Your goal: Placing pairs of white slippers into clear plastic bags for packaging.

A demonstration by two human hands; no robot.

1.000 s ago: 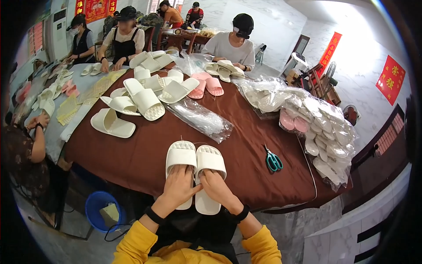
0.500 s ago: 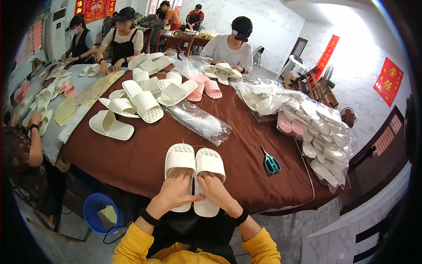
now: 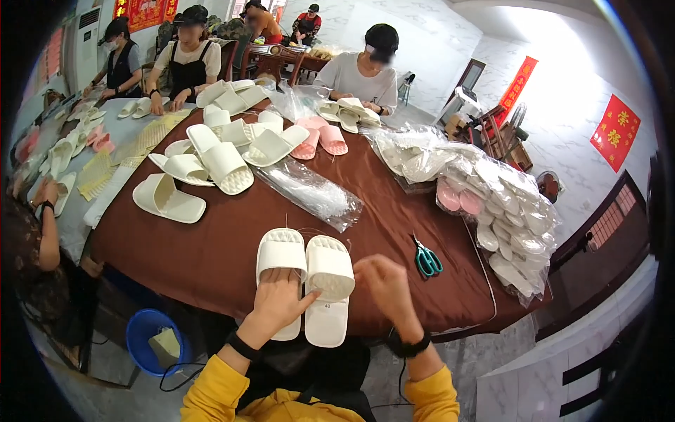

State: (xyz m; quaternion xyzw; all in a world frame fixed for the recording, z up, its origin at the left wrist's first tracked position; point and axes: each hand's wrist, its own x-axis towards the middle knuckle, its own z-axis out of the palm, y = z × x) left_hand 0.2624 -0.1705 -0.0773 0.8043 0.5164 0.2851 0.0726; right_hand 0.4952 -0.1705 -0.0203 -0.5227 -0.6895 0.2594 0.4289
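We have a brown-clothed counter [image 3: 397, 190] before pale walls [image 3: 436, 42], a slipper pair [image 3: 329, 271] at its near edge, our left hand [image 3: 276, 301] partly under one strap [image 3: 281, 258], our right hand [image 3: 385, 285] curled beside, both grips unclear.

2 white slippers [image 3: 283, 257] | left hand [image 3: 280, 301] — inside 1 | right hand [image 3: 385, 285] — beside

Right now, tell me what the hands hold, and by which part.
Left hand: the left white slipper, fingers tucked under its strap, though the grip itself is hidden. Right hand: raised beside the right slipper, nothing visible in it.
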